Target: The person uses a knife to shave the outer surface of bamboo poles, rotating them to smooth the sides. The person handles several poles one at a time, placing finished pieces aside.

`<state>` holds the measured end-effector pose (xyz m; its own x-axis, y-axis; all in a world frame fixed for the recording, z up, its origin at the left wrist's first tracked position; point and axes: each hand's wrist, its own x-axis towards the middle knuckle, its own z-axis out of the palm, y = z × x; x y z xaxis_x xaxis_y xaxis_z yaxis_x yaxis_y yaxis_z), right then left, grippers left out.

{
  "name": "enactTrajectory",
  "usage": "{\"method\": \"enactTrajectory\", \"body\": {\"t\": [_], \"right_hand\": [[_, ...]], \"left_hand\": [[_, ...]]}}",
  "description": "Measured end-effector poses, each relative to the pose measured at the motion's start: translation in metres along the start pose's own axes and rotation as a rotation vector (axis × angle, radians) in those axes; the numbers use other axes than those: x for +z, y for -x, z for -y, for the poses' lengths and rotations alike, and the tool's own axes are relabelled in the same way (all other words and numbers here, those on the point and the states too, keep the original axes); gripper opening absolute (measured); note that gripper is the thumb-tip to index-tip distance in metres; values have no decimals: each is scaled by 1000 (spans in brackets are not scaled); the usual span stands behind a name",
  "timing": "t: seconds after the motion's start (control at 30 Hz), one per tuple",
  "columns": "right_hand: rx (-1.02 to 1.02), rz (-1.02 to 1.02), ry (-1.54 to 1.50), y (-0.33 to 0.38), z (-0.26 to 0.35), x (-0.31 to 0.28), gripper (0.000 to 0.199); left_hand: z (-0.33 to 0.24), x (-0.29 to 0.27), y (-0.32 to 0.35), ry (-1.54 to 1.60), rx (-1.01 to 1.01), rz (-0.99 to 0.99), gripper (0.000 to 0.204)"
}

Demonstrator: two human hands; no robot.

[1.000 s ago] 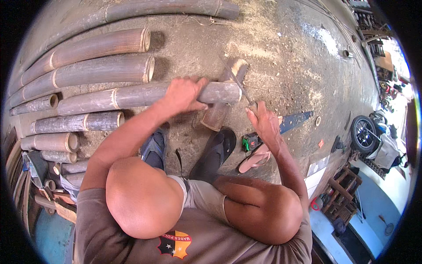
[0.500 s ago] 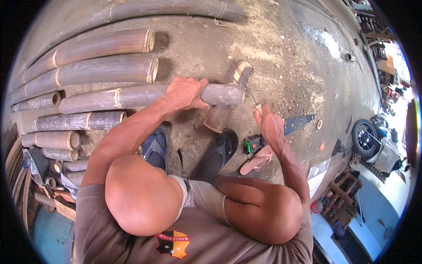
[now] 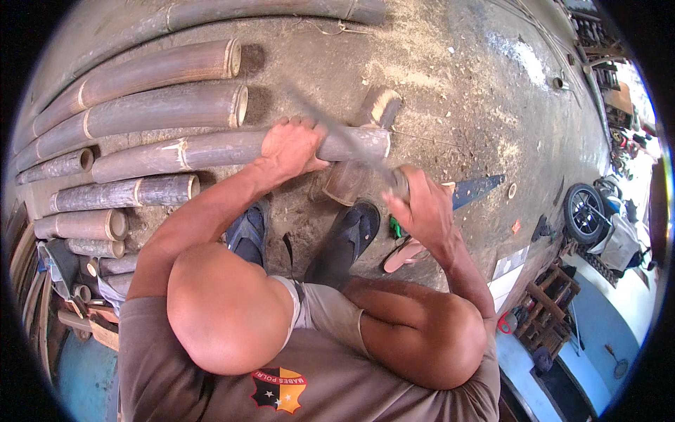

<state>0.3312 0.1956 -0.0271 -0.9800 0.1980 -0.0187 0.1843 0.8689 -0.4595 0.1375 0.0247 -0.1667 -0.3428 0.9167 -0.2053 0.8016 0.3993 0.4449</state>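
Observation:
My left hand (image 3: 292, 144) grips a long grey-brown bamboo pole (image 3: 204, 151) close to its cut end, which rests on a short bamboo piece (image 3: 351, 181) on the concrete floor. My right hand (image 3: 422, 211) is closed on the handle of a long knife. Its blade (image 3: 337, 133), blurred, slants up and to the left across the pole just beside my left hand. I am squatting, with both feet in dark sandals (image 3: 348, 239) below the pole.
Several cut bamboo poles (image 3: 162, 105) lie in rows at the left. A handsaw (image 3: 478, 188), a pink sandal (image 3: 404, 254) and a small green thing (image 3: 396, 228) lie by my right hand. A motorcycle wheel (image 3: 583, 211) and wooden crates (image 3: 541, 309) stand at the right.
My right hand was open, low near the floor; now it grips a long knife and has lifted toward the pole's end. My left hand stays on the pole.

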Motion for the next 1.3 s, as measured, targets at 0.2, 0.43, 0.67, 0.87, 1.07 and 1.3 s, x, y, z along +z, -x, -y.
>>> {"method": "enactTrajectory", "body": {"t": [0.2, 0.43, 0.67, 0.87, 1.07, 1.3], "right_hand": [[438, 346, 245, 18, -55, 28, 41], [25, 104, 45, 6, -16, 6, 41], [247, 221, 22, 6, -11, 17, 40], [453, 357, 199, 48, -95, 36, 43], [468, 174, 45, 31, -69, 40, 42], [45, -37, 5, 16, -13, 9, 41]], "left_hand": [[-6, 4, -3, -44, 36, -50, 68], [-4, 2, 3, -46, 22, -52, 66], [-3, 7, 2, -35, 49, -94, 65], [-8, 2, 3, -35, 50, -63, 65], [11, -7, -16, 135, 39, 143, 71], [13, -1, -13, 100, 5, 187, 64]]}}
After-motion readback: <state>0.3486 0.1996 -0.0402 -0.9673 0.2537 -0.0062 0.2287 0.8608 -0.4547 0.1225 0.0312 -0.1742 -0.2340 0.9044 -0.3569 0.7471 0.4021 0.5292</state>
